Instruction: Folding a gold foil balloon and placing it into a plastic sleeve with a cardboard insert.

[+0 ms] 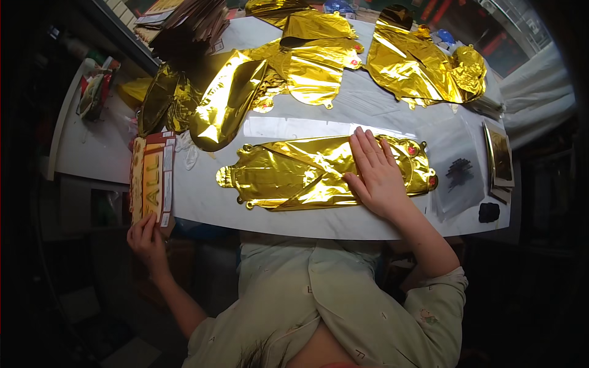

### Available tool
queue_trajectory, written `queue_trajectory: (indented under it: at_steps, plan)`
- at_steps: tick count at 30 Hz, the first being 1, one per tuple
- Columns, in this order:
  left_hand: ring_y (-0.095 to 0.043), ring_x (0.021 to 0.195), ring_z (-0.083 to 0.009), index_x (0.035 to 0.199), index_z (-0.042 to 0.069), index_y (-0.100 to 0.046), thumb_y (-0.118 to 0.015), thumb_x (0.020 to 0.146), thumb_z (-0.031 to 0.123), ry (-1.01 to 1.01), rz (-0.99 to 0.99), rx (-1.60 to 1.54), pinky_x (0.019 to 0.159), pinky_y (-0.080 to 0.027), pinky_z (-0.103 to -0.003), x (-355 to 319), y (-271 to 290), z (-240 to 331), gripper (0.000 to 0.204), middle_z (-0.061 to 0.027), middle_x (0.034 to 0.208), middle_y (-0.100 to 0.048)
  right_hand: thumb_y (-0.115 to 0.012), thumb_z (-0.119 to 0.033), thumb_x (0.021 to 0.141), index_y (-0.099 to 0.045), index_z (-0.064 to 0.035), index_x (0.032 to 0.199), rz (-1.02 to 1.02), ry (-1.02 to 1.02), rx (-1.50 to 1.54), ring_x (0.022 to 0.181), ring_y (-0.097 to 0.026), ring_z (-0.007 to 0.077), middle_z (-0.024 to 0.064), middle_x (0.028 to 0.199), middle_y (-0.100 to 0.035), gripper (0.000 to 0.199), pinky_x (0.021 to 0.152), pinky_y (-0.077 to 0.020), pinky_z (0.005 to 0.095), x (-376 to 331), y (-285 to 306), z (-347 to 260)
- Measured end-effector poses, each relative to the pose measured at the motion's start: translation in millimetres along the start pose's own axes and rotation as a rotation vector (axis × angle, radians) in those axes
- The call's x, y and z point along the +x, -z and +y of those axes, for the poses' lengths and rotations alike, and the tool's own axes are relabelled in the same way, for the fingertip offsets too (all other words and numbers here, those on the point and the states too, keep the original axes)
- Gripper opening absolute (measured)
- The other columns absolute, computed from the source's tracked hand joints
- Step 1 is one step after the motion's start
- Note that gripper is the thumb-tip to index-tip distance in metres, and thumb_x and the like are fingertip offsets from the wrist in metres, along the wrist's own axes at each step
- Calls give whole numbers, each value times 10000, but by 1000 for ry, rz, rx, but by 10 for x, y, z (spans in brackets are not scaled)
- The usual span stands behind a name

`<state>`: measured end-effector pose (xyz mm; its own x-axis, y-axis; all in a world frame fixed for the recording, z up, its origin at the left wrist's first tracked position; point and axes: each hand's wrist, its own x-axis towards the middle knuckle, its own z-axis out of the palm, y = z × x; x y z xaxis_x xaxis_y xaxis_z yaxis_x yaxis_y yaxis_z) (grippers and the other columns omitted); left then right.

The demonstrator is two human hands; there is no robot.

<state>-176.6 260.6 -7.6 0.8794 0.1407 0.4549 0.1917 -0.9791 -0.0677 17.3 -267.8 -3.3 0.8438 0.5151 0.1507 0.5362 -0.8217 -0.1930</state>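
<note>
One gold foil [276, 178] lies folded on the desk [215, 216] before you, beneath your one flattened right hand [377, 175]. Your left hand [146, 238] pinches the near end of the cards [151, 178], overlapped past counting. Several foils [316, 76], also overlapping, lie beyond.

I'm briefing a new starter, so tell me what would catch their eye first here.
First, the folded gold foil balloon lying flat across the middle of the marble-patterned table, with the right hand spread over its right part. Next, the shiny heap of gold foil along the table's far side. Then the red-and-orange printed packets at the table's left edge, where the left hand touches their near end.
</note>
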Motion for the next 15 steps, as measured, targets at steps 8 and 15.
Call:
queue_trajectory:
  at_steps: [8,15]
  plan:
    - [-710,848,-236,1084,3,-782,-752,967,-12,0,627,67,744,-607,-348,312,394,300,123,-115,975,-723,-510,-444,1066,-314,-8,1643,5,-2,17,1603,-270,340,183,1718,-306,749,1306,-164,504,-26,-23,9]
    - [-685,799,-259,1075,71,-802,-754,920,14,-439,342,-757,663,-538,-347,644,620,2122,171,-95,1018,-731,-506,-431,1061,-293,-8,1650,-9,-10,48,1617,-232,339,178,1735,-269,757,1312,-146,504,-27,-42,17]
